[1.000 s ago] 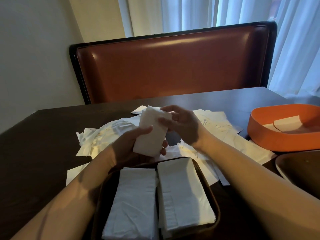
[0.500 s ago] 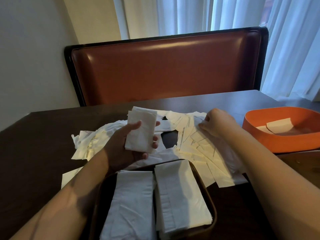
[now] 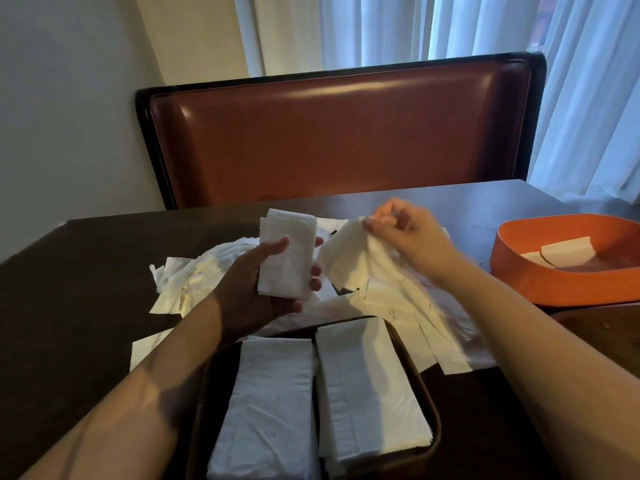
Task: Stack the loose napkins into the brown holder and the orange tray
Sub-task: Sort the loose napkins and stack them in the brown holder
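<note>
Left hand (image 3: 256,292) grips a folded white paper napkin stack (image 3: 285,256). Right hand (image 3: 407,233) pinches one loose white napkin (image 3: 349,258) above the dark wooden table (image 3: 76,278).

My left hand (image 3: 256,289) grips a small folded stack of white paper napkins (image 3: 285,258) upright above the dark wooden tabletop (image 3: 69,289), while my right hand (image 3: 405,230) pinches the corner of a loose white napkin (image 3: 349,258) lifted from the scattered pile of napkins (image 3: 415,317). Nearest me, the brown rounded holder (image 3: 431,410) holds two side-by-side napkin stacks, and the orange oval tray (image 3: 568,282) at right holds a few.
</note>
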`<state>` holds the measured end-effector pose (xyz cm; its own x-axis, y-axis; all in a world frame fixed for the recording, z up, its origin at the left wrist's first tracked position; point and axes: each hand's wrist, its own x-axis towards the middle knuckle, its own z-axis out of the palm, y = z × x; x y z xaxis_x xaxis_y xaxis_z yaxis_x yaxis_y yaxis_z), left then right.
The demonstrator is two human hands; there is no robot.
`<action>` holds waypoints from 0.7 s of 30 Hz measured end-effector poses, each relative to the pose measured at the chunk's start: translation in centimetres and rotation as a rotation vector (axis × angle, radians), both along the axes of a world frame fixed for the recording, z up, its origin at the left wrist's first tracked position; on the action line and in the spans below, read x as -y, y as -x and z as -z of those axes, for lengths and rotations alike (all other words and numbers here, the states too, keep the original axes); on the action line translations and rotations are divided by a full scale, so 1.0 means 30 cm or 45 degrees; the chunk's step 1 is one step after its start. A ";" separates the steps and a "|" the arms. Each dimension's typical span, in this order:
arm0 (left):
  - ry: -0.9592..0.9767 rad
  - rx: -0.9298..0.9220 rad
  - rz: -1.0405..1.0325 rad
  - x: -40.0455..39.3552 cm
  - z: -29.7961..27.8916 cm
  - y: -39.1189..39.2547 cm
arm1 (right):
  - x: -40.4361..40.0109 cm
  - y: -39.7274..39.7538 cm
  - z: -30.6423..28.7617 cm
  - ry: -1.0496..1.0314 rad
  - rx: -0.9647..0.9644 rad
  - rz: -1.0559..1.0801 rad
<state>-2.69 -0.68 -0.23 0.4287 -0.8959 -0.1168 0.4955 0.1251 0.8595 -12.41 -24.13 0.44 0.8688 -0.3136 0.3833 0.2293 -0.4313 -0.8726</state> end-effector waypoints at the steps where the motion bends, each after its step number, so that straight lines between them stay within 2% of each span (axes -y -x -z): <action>1: 0.001 0.007 0.003 0.000 0.000 -0.003 | -0.003 0.000 0.007 0.036 -0.084 -0.033; 5: -0.002 0.049 -0.029 0.002 -0.002 -0.001 | -0.013 -0.008 0.025 0.226 -0.384 -0.044; 9: -0.015 0.063 -0.080 -0.002 -0.003 0.004 | -0.012 -0.020 0.029 0.300 -0.433 -0.019; 15: -0.027 0.062 -0.092 0.000 -0.001 0.007 | -0.037 -0.039 0.067 0.489 -0.327 0.152; 18: -0.046 0.077 -0.172 -0.001 -0.006 0.014 | -0.047 -0.034 0.057 0.301 -0.151 0.193; 21: -0.095 0.124 -0.357 0.009 -0.016 0.019 | -0.059 -0.020 0.022 0.088 0.023 0.147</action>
<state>-3.27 -0.94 0.26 0.6704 -0.7315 -0.1242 0.3655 0.1800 0.9132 -11.81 -22.37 -0.21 0.8211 -0.3835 0.4228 0.1900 -0.5149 -0.8359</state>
